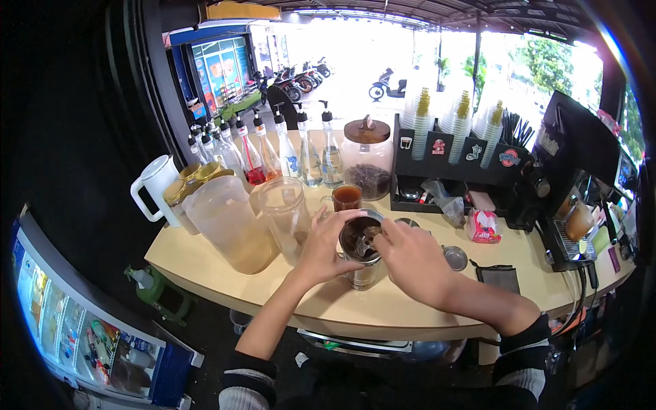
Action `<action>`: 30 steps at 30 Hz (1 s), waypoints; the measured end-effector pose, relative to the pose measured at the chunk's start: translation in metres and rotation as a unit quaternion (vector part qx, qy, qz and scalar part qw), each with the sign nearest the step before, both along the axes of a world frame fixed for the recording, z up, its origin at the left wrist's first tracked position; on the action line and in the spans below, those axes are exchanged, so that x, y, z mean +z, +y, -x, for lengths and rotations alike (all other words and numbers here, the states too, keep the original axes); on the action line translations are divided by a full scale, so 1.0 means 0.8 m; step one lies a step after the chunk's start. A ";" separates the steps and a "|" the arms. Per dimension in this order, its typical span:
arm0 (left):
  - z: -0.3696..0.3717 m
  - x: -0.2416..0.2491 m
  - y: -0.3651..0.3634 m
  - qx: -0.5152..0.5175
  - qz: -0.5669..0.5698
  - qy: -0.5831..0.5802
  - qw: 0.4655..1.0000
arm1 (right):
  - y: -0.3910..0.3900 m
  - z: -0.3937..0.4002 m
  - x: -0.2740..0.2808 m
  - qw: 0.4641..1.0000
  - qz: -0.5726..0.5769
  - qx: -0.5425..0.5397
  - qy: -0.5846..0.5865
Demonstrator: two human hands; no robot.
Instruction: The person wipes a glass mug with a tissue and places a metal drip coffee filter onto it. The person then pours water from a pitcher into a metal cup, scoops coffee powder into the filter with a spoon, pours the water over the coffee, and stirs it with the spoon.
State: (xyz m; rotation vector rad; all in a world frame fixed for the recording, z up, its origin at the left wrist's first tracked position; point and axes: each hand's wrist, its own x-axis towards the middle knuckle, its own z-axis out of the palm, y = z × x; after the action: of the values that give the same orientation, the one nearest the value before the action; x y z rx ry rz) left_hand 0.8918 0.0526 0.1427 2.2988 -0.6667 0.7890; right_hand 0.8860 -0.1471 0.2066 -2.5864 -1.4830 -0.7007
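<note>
My left hand (321, 246) wraps its thumb and fingers round the upper part of a metal cup (363, 277) standing near the counter's front edge. Dark contents and something shiny show inside its mouth. My right hand (413, 256) is closed, fingertips pinched together at the cup's opening; what they hold is hidden. Just behind the cup stands a glass mug (347, 197) of reddish-brown liquid. A clear plastic jar (283, 208) is beside my left hand, and a large translucent pitcher (222, 215) with a tan layer at its bottom stands farther left.
Pump bottles (287, 147) line the back, beside a wooden-lidded jar (367, 157) of dark pieces. A black organizer (451, 160) holds stacked cups and straws. A tissue pack (484, 226), a small metal lid (454, 257) and an espresso machine (574, 236) are to the right.
</note>
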 end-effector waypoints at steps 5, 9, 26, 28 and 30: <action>0.001 0.003 -0.001 0.009 -0.010 0.010 1.000 | 0.003 -0.014 -0.003 0.997 -0.070 0.044 -0.005; 0.001 0.003 -0.001 0.015 -0.003 0.040 0.999 | -0.010 -0.024 -0.005 0.999 -0.033 0.037 -0.006; 0.004 0.007 -0.003 0.024 -0.017 0.032 0.999 | -0.014 -0.051 0.012 0.988 0.009 0.088 -0.124; 0.001 0.005 -0.002 0.027 -0.019 0.015 0.999 | -0.014 -0.048 0.002 0.986 0.010 0.107 -0.126; 0.001 0.005 -0.001 0.025 -0.018 0.016 0.999 | -0.016 -0.046 0.003 0.983 0.011 0.128 -0.129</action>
State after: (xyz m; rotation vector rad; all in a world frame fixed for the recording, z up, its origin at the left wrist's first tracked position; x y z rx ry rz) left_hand 0.8909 0.0514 0.1469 2.3637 -0.6149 0.7665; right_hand 0.9229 -0.1600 0.2087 -2.3264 -1.8619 -1.0185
